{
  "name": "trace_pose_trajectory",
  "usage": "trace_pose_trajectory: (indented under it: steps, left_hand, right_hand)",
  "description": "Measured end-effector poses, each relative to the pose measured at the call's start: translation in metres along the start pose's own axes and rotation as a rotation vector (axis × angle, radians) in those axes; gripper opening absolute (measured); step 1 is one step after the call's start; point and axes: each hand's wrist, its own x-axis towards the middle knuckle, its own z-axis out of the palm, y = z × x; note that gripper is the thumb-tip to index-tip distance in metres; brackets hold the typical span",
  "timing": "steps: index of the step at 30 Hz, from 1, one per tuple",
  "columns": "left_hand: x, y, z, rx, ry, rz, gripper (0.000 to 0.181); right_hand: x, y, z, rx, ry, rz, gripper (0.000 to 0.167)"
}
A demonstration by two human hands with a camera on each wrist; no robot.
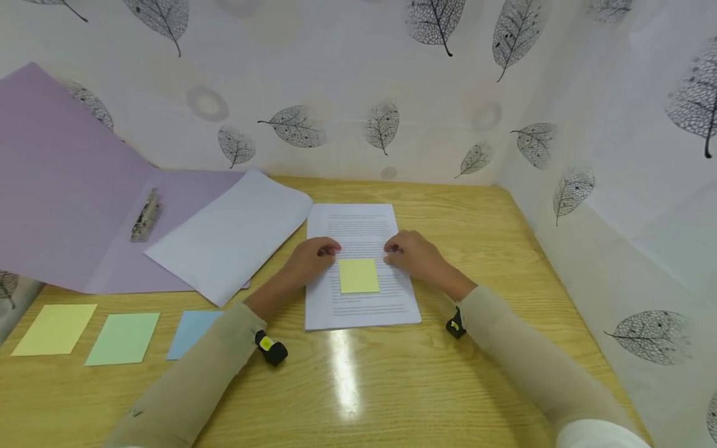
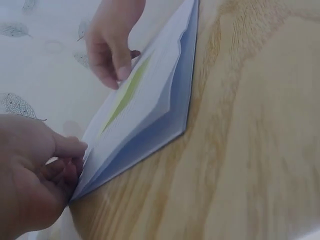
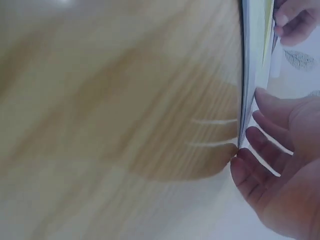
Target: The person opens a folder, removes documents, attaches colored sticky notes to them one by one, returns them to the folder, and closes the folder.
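Observation:
A stack of printed white sheets (image 1: 358, 317) lies on the wooden table, with a yellow sticky note (image 1: 359, 276) on its top page. To the left of the note is my left hand (image 1: 310, 258), its fingers bent over the paper. My right hand (image 1: 417, 258) mirrors it on the right, fingers loosely bent. The right wrist view has the fingertips (image 3: 240, 162) beside the edge of the stack. Nothing shows in the grasp of either hand, though contact with the paper is hard to tell. Layers of the stack (image 2: 175, 115) stand apart at the near corner in the left wrist view.
An open purple folder (image 1: 95, 180) with a metal clip (image 1: 145, 216) lies at the left. White sheets (image 1: 229, 236) lie over it. Yellow (image 1: 54, 330), green (image 1: 123, 339) and blue (image 1: 190, 333) paper squares sit in front. Leaf-patterned cloth (image 1: 336, 81) stands behind and right.

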Motion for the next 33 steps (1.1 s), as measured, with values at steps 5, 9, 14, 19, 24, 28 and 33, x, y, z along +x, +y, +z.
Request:
trace_pose_trajectory:
  steps: [5,9,14,19,24,28,33]
  left_hand:
    - [-0.018,-0.001,-0.013,-0.023,-0.023,-0.013,0.030]
    - [-0.041,-0.010,-0.034,-0.031,0.025,0.019,0.032]
    - [-0.071,-0.034,-0.077,0.008,0.145,0.061,0.033]
    - [-0.092,-0.061,-0.132,0.145,0.265,-0.020,0.034]
    - [-0.109,-0.096,-0.179,0.195,0.340,-0.191,0.041]
    - [-0.122,-0.122,-0.200,0.202,0.359,-0.286,0.047]
    - [-0.127,-0.139,-0.208,0.235,0.305,-0.325,0.051]
  right_hand:
    - [-0.011,0.016,-0.009,-0.042,-0.045,-0.068,0.045]
    - [-0.018,0.026,-0.014,-0.064,-0.098,-0.124,0.060]
    - [-0.026,0.032,-0.014,-0.076,-0.149,-0.138,0.065]
    - [-0.030,0.034,-0.012,-0.052,-0.149,-0.148,0.065]
    - [-0.031,0.032,-0.014,-0.032,-0.150,-0.134,0.065]
    - [-0.031,0.031,-0.014,-0.024,-0.158,-0.126,0.065]
    - [-0.031,0.031,-0.015,-0.023,-0.167,-0.121,0.064]
